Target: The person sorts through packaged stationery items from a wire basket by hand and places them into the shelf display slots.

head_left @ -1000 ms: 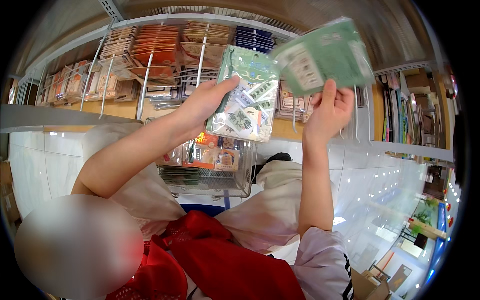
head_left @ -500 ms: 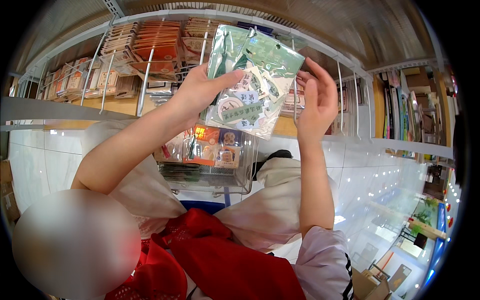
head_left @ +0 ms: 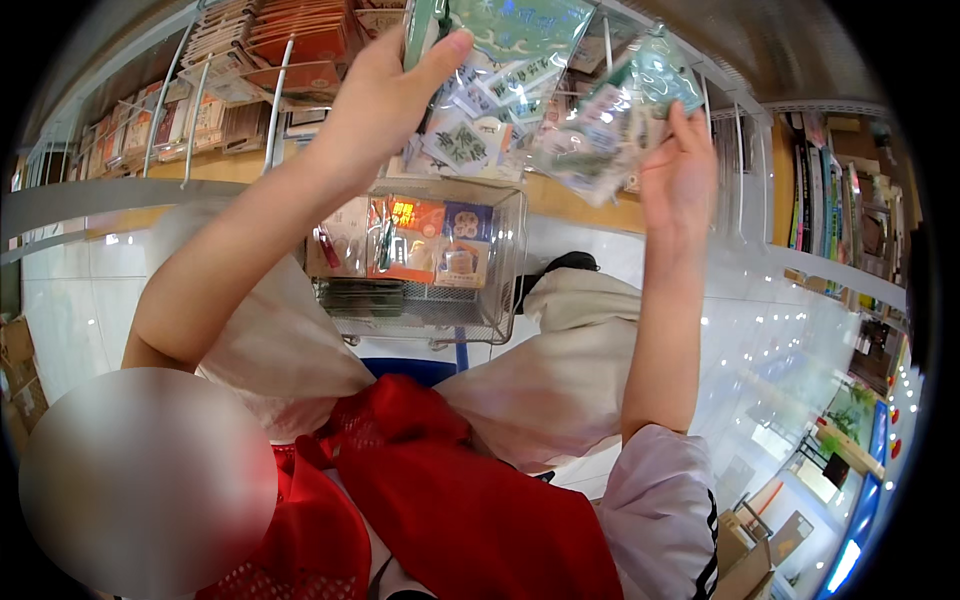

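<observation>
Clear packet with a green top, pinched in the left hand, thumb pressed on its front. Up high, in front of the shelf of flat red and brown packs. Second clear packet, gripped by the right hand at its lower right edge, just beside the first, maybe touching. Below both grips, a clear box full of small cards. Further down, red cloth on the lap. Books off past the right hand.
</observation>
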Available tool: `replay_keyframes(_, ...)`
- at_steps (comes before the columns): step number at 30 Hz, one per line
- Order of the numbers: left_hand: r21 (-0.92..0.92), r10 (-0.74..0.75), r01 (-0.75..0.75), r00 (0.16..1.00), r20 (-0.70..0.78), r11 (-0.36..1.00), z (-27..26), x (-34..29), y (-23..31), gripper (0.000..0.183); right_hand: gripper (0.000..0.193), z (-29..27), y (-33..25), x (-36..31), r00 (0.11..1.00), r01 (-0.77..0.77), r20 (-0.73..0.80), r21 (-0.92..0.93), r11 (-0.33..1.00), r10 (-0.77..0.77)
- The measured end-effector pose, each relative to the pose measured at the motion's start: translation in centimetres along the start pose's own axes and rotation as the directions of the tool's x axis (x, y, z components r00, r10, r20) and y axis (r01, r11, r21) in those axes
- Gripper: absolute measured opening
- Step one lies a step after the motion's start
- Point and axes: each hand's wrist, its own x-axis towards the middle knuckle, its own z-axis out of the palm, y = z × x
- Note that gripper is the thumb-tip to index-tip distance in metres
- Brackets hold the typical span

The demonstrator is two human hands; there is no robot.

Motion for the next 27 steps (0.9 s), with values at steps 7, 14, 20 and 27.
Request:
replay_keyframes(7, 0.122, 0.156, -0.182, 0.968, 0.198, 0.976, 0.0, 0.3, 0.1, 0.034, 0.020, -2.5, -2.8, -0.6, 0.997, -0.035, -0.081, -0.167, 0.985, 0.022)
replay_keyframes(14, 0.416, -0.100, -0.146, 0.851, 0.516, 0.898, 1.2, -2.8, -0.4, 0.026, 0.014, -6.6, -1.6, -3.0, 0.924, -0.352, 0.013, -0.361, 0.864, 0.382)
replay_keyframes(20, 0.248, 0.245, -0.849, 0.394, 0.886, 0.467, 3.0, -2.5, -4.3, 0.028, 0.017, -7.0, -0.3, -4.5, 0.918, -0.357, -0.038, -0.508, 0.783, 0.394)
replay_keyframes(27, 0.370, 0.091, -0.815, 0.453, 0.887, 0.446, 4.7, -2.4, -6.3, 0.020, 0.016, -6.5, -0.9, -4.2, 0.896, -0.342, 0.003, -0.633, 0.694, 0.444)
